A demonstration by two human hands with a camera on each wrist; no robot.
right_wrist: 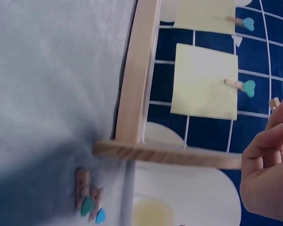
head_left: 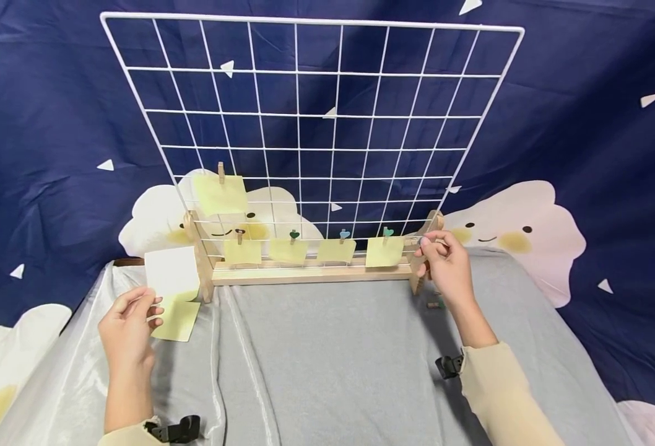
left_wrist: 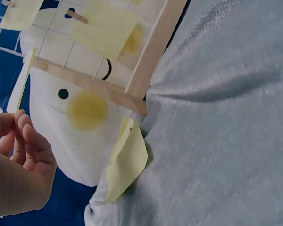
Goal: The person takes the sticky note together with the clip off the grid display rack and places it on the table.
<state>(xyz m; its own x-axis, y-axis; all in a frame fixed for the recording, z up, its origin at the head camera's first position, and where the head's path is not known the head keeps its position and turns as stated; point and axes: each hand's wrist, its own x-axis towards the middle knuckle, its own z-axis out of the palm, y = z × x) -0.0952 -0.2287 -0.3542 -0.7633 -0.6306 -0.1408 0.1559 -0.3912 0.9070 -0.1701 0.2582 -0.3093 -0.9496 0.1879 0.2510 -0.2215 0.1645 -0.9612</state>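
Note:
My left hand (head_left: 129,328) pinches the lower edge of a square sticky note (head_left: 171,271), white on the face toward me with some yellow at the bottom. In the left wrist view, that sticky note (left_wrist: 24,84) shows nearly edge-on, so whether it is one sheet or several I cannot tell. At the grid's lower right, my right hand (head_left: 447,263) pinches a small wooden clothespin (right_wrist: 274,104) between thumb and fingers. Its jaws point left, toward the hanging yellow note (head_left: 384,252), which a clothespin with a teal heart (right_wrist: 248,88) clips to the grid.
A white wire grid (head_left: 316,116) stands in a wooden base (head_left: 311,273). Several other notes hang on it, including a higher one (head_left: 221,195). A loose yellow note (head_left: 176,321) lies on the grey cloth (head_left: 327,359) at left. Two heart clothespins (right_wrist: 83,188) lie at right.

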